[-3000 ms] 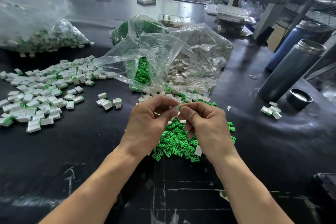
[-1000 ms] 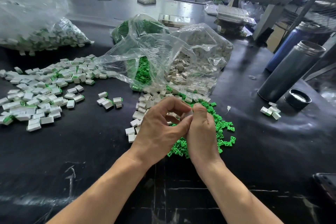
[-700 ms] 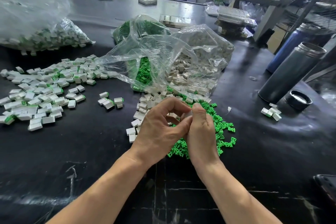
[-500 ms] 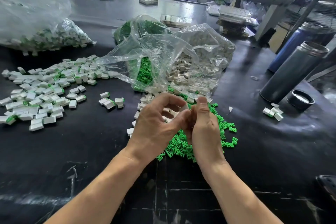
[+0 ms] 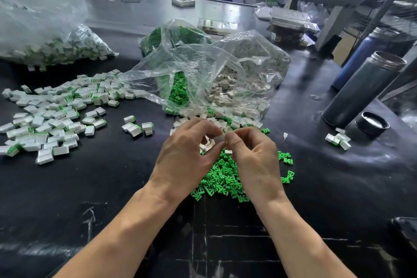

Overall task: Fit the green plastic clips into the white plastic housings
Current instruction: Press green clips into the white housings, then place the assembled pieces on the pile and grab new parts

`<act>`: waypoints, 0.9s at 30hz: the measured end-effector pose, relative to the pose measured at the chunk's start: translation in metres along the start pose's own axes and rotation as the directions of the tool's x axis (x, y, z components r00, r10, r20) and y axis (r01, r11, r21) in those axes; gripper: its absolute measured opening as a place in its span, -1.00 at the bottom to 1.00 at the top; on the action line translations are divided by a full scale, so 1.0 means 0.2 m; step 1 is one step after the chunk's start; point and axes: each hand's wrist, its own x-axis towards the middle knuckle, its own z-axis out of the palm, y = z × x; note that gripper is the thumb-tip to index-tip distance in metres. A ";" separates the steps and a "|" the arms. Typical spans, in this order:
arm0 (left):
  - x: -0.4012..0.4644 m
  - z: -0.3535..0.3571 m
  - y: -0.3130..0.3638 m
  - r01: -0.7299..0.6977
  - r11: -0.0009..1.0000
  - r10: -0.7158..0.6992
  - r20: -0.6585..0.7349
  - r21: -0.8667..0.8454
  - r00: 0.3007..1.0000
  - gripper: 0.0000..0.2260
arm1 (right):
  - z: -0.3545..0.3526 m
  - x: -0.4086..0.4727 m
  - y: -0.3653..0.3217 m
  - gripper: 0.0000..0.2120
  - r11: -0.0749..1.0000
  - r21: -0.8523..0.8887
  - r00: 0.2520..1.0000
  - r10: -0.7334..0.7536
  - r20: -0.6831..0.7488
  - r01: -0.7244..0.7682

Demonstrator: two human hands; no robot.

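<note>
Both hands meet above the black table [image 5: 338, 187], and their grip is clamped on one white housing [image 5: 219, 138]: the left hand [image 5: 185, 158] pinches it between thumb and curled fingers from the left, while the right hand [image 5: 255, 158] pinches its right end. The piece sits right at the fingertips, between the two hands; whether a green clip is in it cannot be told. Directly below the grip and toward the wrists lies the loose heap of green clips [image 5: 225, 178]. Just beyond the grip, loose white housings [image 5: 234, 123] spill from the open clear bag [image 5: 203, 70]. Well to the left of the grip spreads the pile of assembled pieces [image 5: 52, 115], and a few more assembled ones [image 5: 136, 127] lie nearer on that side. Far right of the grip stands a grey flask [image 5: 363, 90].
</note>
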 end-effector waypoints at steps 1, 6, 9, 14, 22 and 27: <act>0.00 0.00 0.00 0.007 1.000 -0.007 0.010 0.004 1.000 -0.87 | 0.00 0.00 0.00 -0.85 1.000 -0.009 1.000 0.009 -0.008 -0.009; 0.03 -0.05 -0.06 0.081 0.991 -0.085 0.040 0.103 0.996 -0.89 | 0.00 0.02 0.01 -0.79 0.997 -0.053 0.998 0.053 -0.037 -0.055; 0.06 -0.12 -0.13 0.199 0.953 -0.198 -0.027 0.229 0.980 -0.88 | -0.02 0.02 0.01 -0.76 0.996 -0.066 0.997 0.062 -0.051 -0.065; 0.10 -0.22 -0.26 0.385 0.830 -0.344 -0.174 0.403 0.923 -0.90 | -0.03 0.03 0.02 -0.76 0.991 -0.111 0.997 0.066 -0.043 -0.070; 0.11 -0.24 -0.36 0.503 0.727 -0.407 -0.296 0.467 0.864 -0.87 | -0.05 0.04 0.03 -0.74 0.978 -0.182 0.993 0.090 -0.075 -0.103; 0.12 -0.25 -0.35 0.515 0.711 -0.401 -0.325 0.478 0.856 -0.83 | -0.09 0.06 0.04 -0.77 0.955 -0.283 0.995 0.068 -0.073 -0.086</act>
